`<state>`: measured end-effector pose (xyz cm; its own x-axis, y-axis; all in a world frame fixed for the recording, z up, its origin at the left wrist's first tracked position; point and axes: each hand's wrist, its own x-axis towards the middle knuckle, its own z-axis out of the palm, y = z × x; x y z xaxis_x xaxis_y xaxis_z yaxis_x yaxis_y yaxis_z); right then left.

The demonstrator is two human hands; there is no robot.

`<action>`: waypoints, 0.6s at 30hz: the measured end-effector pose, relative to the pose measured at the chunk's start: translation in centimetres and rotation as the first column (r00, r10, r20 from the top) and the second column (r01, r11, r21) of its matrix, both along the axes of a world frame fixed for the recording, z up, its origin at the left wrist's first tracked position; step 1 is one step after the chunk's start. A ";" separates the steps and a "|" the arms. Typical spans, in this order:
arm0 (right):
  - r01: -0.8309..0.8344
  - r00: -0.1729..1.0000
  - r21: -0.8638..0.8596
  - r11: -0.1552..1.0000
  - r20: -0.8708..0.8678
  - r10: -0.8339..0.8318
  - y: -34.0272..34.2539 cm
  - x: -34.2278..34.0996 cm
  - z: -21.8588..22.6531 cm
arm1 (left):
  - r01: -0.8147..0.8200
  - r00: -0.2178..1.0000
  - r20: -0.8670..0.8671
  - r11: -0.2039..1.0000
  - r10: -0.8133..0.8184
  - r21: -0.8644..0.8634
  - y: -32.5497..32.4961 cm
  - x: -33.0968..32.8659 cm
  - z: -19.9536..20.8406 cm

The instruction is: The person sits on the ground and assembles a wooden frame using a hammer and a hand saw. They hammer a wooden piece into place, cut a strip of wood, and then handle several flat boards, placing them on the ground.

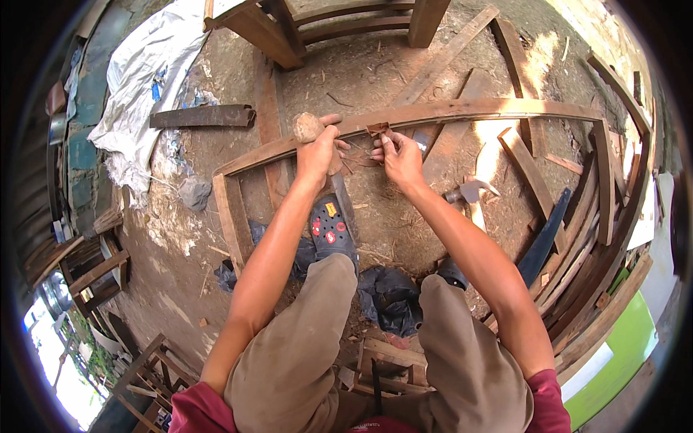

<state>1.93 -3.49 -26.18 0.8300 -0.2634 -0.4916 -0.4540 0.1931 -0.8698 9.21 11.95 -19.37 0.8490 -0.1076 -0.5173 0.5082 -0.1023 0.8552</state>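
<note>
A long curved wooden rail [447, 110] spans the space before me, joined to short wooden legs at its ends. My left hand [316, 157] is closed beside the rail around a tool with a rounded, pale wooden knob [308, 128]. A dark flat blade [343, 202] seems to run down from its handle, past my shoe; the join is partly hidden by my hand. My right hand [401, 160] pinches a small folded brown sheet [377, 129], like sandpaper, against the rail's near edge. Below that hand a claw hammer [473, 191] lies on the ground.
A blue handsaw blade [546, 238] leans by stacked timber [577, 267] on the right. Loose boards [447, 54] and a wooden frame [267, 36] stand at the far side. A white sack [148, 79] lies far left; black plastic [390, 296] sits between my feet.
</note>
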 end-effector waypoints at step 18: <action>-0.306 0.867 -0.452 0.838 0.232 0.442 -1.9 -6.5 13.4 | 0.206 0.978 0.154 0.798 -0.144 -0.566 -2.4 -2.4 5.5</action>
